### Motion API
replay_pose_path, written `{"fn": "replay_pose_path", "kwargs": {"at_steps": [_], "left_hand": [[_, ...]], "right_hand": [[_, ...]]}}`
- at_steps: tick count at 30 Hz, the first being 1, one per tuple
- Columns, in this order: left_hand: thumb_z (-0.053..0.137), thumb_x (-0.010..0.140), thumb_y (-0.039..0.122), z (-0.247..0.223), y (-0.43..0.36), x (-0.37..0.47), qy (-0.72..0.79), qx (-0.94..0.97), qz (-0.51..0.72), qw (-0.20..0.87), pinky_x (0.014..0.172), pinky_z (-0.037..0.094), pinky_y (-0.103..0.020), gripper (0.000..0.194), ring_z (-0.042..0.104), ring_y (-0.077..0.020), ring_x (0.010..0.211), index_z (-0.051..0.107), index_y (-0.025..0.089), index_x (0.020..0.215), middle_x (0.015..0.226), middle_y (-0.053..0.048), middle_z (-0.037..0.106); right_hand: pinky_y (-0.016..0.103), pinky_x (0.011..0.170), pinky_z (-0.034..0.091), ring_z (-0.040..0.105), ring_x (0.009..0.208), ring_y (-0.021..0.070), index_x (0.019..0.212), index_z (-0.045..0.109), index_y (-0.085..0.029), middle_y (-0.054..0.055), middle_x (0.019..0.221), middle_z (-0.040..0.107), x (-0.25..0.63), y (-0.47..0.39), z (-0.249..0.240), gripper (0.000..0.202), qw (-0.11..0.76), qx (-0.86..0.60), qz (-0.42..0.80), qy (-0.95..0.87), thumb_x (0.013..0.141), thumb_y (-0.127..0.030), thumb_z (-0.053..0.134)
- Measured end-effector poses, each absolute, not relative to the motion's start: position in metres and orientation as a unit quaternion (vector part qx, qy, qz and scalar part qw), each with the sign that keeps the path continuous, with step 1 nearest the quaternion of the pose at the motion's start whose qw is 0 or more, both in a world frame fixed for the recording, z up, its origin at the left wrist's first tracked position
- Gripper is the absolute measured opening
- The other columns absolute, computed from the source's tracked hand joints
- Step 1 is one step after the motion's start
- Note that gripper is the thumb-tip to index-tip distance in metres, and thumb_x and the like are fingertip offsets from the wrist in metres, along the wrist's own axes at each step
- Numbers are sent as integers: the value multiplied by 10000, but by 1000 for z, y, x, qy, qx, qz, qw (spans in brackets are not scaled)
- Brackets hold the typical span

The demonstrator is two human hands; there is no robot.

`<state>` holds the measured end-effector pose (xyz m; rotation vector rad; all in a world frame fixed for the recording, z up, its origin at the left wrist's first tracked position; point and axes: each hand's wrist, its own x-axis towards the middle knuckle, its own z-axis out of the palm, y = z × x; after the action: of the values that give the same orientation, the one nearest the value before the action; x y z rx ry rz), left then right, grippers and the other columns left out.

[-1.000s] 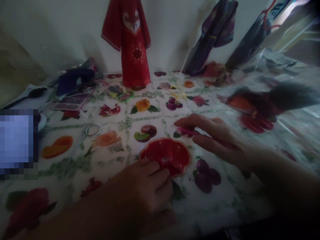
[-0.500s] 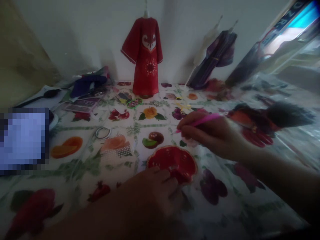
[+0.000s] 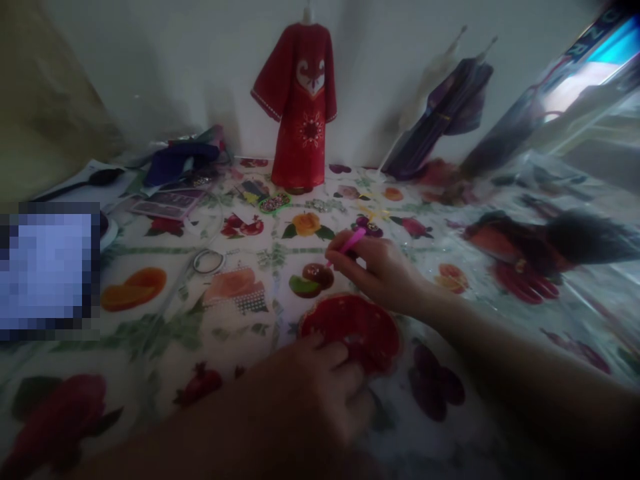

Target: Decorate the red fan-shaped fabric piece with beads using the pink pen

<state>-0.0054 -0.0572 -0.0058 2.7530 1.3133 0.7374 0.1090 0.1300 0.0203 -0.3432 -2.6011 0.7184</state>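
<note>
A pink pen-like tool (image 3: 354, 239) is pinched in my right hand (image 3: 373, 267), its tip low over the printed kiwi, at the edge of some small shiny bits (image 3: 316, 269). Just below that hand lies a red scalloped piece (image 3: 357, 327) with a light, beaded-looking border. My left hand (image 3: 325, 383) rests over its near left edge with bent fingers, holding it against the tablecloth. The left thumb is hidden.
A small red dress (image 3: 303, 107) stands at the back, with a purple one (image 3: 440, 120) leaning right. Nearby are a green-rimmed bead dish (image 3: 275, 203), a silver ring (image 3: 209, 261), rhinestone mesh (image 3: 250, 301), a blurred-out screen (image 3: 50, 273) and a dark brush (image 3: 590, 237).
My right hand has moved left with the pink tool, bringing the tip from the right side to the shiny bits. My left hand stays on the red piece. The view has shifted slightly.
</note>
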Motion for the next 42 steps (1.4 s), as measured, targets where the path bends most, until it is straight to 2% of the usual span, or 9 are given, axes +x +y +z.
{"fn": "replay_pose_path", "kwargs": {"at_steps": [4, 8, 10, 16, 21, 24, 32, 38, 42], "left_hand": [[484, 1007, 516, -5, -56, -5, 421, 873, 246, -3, 704, 527, -370, 433, 641, -236, 870, 694, 140, 1050, 1068, -81, 729], [561, 976, 414, -1, -59, -4, 428, 874, 230, 17, 711, 525, -387, 292, 641, -238, 850, 683, 149, 969, 1008, -64, 733], [568, 971, 413, 1, -61, -4, 427, 875, 224, 26, 723, 529, -394, 290, 644, -247, 864, 675, 144, 954, 1020, -76, 733], [586, 972, 434, 4, -63, -4, 417, 884, 206, 40, 853, 540, -408, 334, 646, -259, 929, 681, 125, 1058, 1002, -96, 717], [544, 996, 436, 6, -62, -3, 416, 884, 210, 33, 935, 542, -426, 362, 647, -280, 1042, 678, 111, 1079, 1094, -133, 715], [540, 1001, 444, 7, -63, -2, 430, 878, 203, 56, 952, 546, -419, 346, 645, -269, 1075, 675, 135, 1076, 1099, -125, 718], [529, 1008, 456, 9, -64, -1, 439, 874, 196, 71, 945, 556, -406, 354, 660, -250, 1044, 675, 140, 1069, 1060, -108, 728], [534, 1001, 458, 9, -63, -2, 428, 881, 197, 49, 916, 566, -388, 365, 654, -261, 1067, 677, 123, 1033, 1085, -118, 727], [563, 988, 436, 9, -64, -2, 432, 878, 203, 34, 859, 580, -382, 326, 667, -247, 974, 672, 129, 1007, 1039, -92, 728]], "right_hand": [[232, 651, 440, 573, 677, 101, 934, 621, -144, 24, 832, 669, 109, 129, 22, 238, 197, -108, 278, -934, 1033, -332, 514], [224, 599, 414, 551, 642, 90, 935, 644, -143, 2, 771, 639, 117, 125, 36, 236, 192, -95, 282, -935, 1029, -332, 538], [220, 579, 406, 544, 633, 83, 948, 654, -156, -6, 777, 635, 125, 120, 48, 208, 173, -71, 294, -937, 1027, -320, 550], [200, 642, 456, 586, 704, 82, 1014, 626, -188, -21, 820, 644, 156, 98, 63, 82, 87, -9, 354, -931, 1019, -205, 546], [217, 719, 490, 608, 795, 104, 1006, 605, -187, 5, 918, 651, 163, 89, 40, 58, 107, -27, 367, -924, 1008, -215, 554], [224, 725, 490, 602, 781, 104, 989, 605, -181, 7, 908, 646, 160, 88, 33, 84, 118, -23, 382, -916, 1016, -231, 543], [188, 684, 487, 592, 752, 72, 1010, 591, -188, -24, 870, 637, 164, 95, 38, 44, 137, -38, 392, -909, 988, -160, 565], [252, 693, 521, 620, 761, 122, 934, 606, -218, 8, 902, 649, 163, 93, 36, 72, 89, -35, 393, -915, 988, -229, 559], [236, 672, 515, 618, 730, 113, 908, 592, -212, -2, 839, 644, 161, 94, 41, 95, 118, -46, 379, -916, 987, -203, 539]]}}
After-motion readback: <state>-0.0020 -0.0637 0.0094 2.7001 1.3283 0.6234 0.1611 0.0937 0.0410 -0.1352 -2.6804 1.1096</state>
